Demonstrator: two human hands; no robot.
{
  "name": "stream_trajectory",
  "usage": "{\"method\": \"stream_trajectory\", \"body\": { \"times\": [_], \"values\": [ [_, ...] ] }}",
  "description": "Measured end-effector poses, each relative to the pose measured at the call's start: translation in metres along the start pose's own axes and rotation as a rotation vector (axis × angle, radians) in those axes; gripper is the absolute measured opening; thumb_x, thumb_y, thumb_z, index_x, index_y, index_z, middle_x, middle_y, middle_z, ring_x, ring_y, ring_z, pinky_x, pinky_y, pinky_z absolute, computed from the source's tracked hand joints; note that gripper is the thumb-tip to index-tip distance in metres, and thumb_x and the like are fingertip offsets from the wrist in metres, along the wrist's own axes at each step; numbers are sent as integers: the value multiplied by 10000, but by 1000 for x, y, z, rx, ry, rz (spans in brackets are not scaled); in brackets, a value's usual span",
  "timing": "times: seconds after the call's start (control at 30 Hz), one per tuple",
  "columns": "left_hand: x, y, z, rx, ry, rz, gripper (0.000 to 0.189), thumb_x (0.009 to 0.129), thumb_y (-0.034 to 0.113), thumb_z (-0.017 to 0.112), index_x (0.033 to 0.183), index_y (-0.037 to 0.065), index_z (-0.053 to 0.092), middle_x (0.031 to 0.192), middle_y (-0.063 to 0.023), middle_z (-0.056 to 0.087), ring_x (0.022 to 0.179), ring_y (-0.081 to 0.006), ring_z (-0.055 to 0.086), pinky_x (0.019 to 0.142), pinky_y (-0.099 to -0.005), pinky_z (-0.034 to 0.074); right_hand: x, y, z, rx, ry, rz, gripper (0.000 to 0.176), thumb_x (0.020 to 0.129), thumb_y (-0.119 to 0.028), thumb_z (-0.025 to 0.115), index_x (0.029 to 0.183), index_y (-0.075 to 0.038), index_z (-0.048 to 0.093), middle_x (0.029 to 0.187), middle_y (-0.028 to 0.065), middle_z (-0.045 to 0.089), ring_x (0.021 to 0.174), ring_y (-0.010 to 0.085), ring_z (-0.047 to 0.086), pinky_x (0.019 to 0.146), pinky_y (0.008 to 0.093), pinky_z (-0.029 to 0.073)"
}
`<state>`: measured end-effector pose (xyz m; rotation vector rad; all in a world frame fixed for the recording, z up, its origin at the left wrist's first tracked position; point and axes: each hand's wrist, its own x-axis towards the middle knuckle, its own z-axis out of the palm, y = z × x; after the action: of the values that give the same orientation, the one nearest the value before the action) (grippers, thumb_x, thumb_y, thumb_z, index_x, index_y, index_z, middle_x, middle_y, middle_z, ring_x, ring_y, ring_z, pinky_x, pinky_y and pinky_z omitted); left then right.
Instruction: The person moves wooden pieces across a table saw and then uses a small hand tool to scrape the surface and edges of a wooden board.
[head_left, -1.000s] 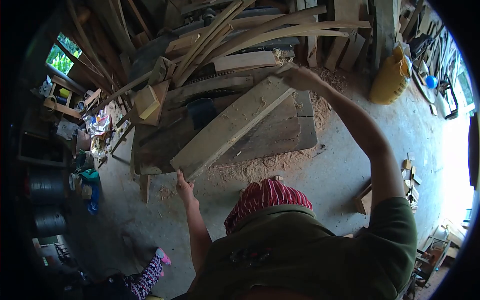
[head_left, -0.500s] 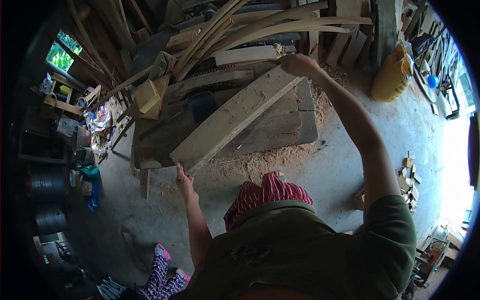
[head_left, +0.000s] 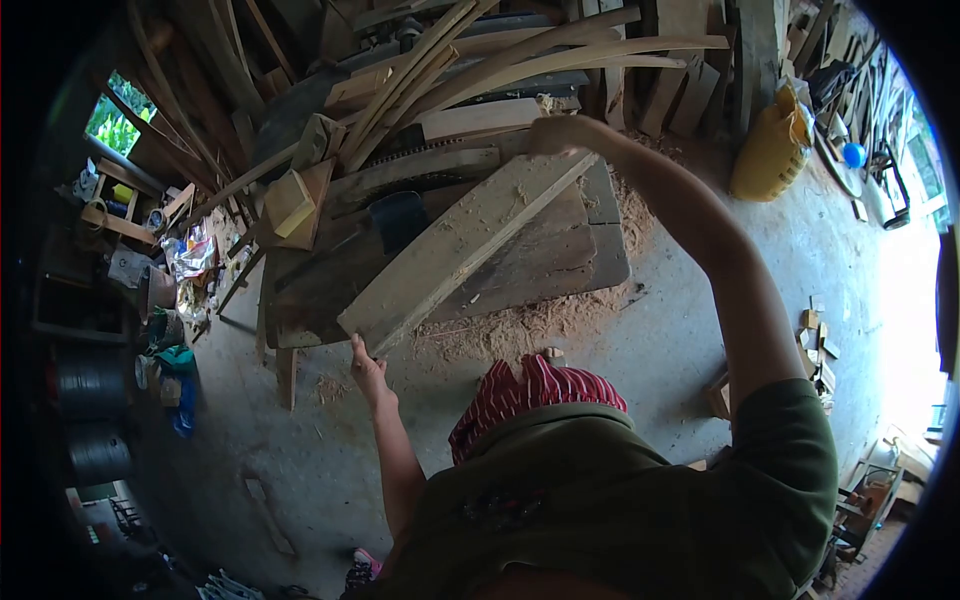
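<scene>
A long, thick wooden plank (head_left: 465,235) lies slantwise over a dark wooden workbench (head_left: 545,265), with curled shavings on its upper face. My left hand (head_left: 369,374) grips the near left end, thumb along the edge and fingers underneath. At the far right end, my right hand (head_left: 563,135) is bent over the plank, its fingers closed around that end and partly hidden from view. A dark blue flat piece (head_left: 398,218) sits on the bench behind the plank.
Curved wooden strips (head_left: 560,62) and boards are stacked behind the bench. Sawdust and shavings (head_left: 500,328) cover the floor in front. A yellow sack (head_left: 772,155) stands at the right, wood offcuts (head_left: 820,345) below it. Another person's pink shoe (head_left: 368,562) shows at the bottom.
My right hand has slid slightly left across the plank's far end. My left hand keeps its place. The other person's legs have mostly passed out of view at the bottom.
</scene>
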<state>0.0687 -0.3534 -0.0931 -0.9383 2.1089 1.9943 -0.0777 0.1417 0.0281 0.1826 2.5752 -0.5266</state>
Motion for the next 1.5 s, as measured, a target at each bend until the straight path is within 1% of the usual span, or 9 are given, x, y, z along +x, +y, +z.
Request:
{"method": "stream_trajectory", "body": {
  "times": [0.13,0.47,0.53,0.7,0.9,1.0,1.33,1.4,1.5],
  "values": [
    [-9,11,4,-15,-6,2,808,805,660,632,1359,86,505,1279,-57,533,972,-179,492,939,-349,414,-48,-57,-13,2,-264,62,349,931,-285,557,1266,-222,633,1074,75,687,840,193,689,648,372,602],
    [4,1,-2,0,-12,-24,844,830,660,612,1373,23,510,1382,-54,515,1064,-189,503,965,-355,407,-87,-47,60,-451,340,-239,445,994,-276,368,1429,-288,461,1154,147,667,955,260,699,760,414,590],
    [4,4,-3,8,-35,-8,848,825,669,608,1378,38,490,1338,-73,510,1081,-212,507,983,-360,404,-84,-7,53,258,267,-305,399,1006,-340,356,1372,-327,514,1102,157,684,889,329,700,679,434,585],
    [0,6,0,30,-39,48,860,820,688,594,1386,54,468,1297,-92,507,1096,-233,518,1008,-367,395,-94,55,78,-118,803,249,384,1011,-412,378,1328,-292,558,869,168,704,731,359,695,623,487,569],
    [1,4,-2,17,-41,39,858,817,689,598,1371,41,513,1339,-76,538,1179,-215,504,978,-390,402,-120,-1,133,-91,818,-241,355,1007,-312,452,1347,-310,555,753,131,692,591,274,672,512,431,547],
    [-1,9,-3,40,-47,1,848,815,693,596,1355,43,526,1330,-80,541,1161,-216,510,956,-368,411,-103,39,118,9,1032,37,367,1009,-292,457,1365,-274,546,675,97,663,493,234,631,412,386,505],
    [-7,12,0,62,-46,-14,884,795,735,577,1370,70,480,1242,-66,556,1073,-211,554,969,-355,403,-130,12,129,-112,664,99,269,995,-247,437,1027,-142,683,622,74,636,458,192,590,413,362,502],
    [-7,11,1,56,-32,-16,876,796,733,577,1370,78,482,1242,-61,559,1071,-208,555,970,-354,400,-121,44,113,81,1130,9,297,1006,-271,416,1006,-131,678,622,75,629,462,215,602,409,364,504],
    [-6,12,1,-6,-36,53,814,806,688,608,1305,46,560,1208,-65,578,1011,-186,529,909,-339,420,-106,62,121,17,900,180,333,1000,-260,409,1245,-170,617,579,54,604,453,196,600,383,353,498]
  ]
}}
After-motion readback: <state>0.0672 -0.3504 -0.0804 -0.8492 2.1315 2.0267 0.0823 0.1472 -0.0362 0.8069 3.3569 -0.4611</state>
